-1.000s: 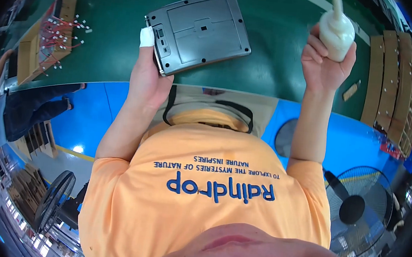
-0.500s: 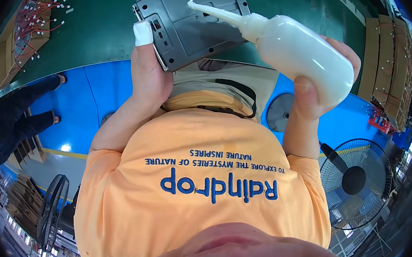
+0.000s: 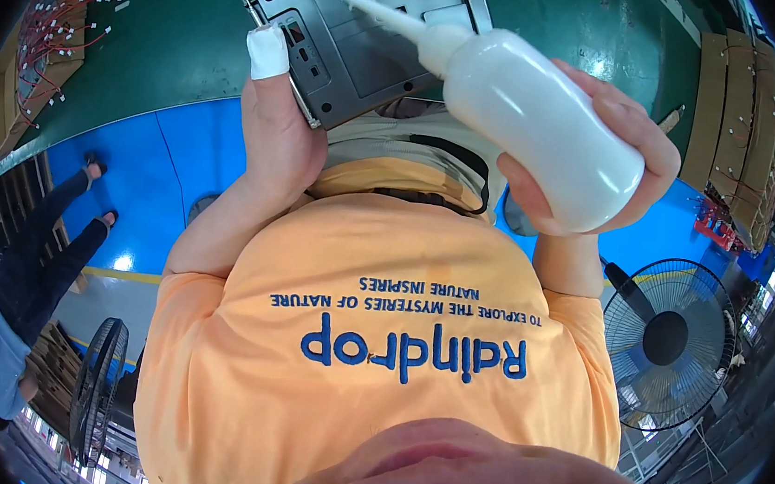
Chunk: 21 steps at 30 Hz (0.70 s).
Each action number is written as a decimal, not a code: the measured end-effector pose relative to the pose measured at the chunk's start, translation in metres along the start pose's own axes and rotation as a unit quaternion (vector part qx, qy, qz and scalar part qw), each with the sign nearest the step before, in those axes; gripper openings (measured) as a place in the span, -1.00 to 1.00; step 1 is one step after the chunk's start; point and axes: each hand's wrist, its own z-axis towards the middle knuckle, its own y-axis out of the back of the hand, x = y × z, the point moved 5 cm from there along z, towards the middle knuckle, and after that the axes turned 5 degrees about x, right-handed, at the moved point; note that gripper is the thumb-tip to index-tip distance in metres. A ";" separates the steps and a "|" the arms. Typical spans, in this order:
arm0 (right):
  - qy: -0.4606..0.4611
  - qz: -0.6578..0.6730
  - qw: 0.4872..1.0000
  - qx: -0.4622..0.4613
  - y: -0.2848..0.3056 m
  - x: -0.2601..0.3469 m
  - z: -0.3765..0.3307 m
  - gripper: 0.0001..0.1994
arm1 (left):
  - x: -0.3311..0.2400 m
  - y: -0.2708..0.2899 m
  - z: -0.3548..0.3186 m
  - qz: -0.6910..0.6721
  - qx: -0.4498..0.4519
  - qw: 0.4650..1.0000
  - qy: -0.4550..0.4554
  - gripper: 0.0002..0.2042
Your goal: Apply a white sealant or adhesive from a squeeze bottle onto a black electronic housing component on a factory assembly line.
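Note:
My left hand [image 3: 277, 133] grips the lower left edge of a grey plastic panel [image 3: 370, 35], its thumb wrapped in a white finger cot. The panel is lifted above the green work table [image 3: 162, 62]. My right hand [image 3: 592, 154] is closed around a white squeeze bottle [image 3: 530, 120] lying almost level. The bottle's long thin nozzle touches the upper middle of the panel, where a small white blob shows at its tip.
Cardboard trays with red-and-white wire pieces [image 3: 48, 41] lie at the table's left end. Brown cardboard boxes [image 3: 745, 118] line its right side. A standing fan [image 3: 667, 339] is at the right, another fan [image 3: 98, 391] lower left. A seated person [image 3: 18, 300] is at the far left.
My right hand brought the bottle down from upright at the far right and tipped it level. Its nozzle now rests on the panel. The panel has come nearer to me.

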 end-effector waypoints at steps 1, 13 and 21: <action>-0.011 0.005 1.000 -0.010 0.001 0.000 0.000 -0.22 | 0.000 0.000 0.000 0.004 0.001 1.000 -0.002 -0.38; -0.019 0.075 0.996 -0.038 0.012 0.008 -0.003 -0.30 | 0.000 -0.001 -0.002 0.002 0.004 1.000 0.002 -0.41; -0.028 -0.016 0.996 0.081 0.006 0.014 0.000 -0.32 | 0.003 0.001 -0.003 0.018 0.006 1.000 0.013 -0.39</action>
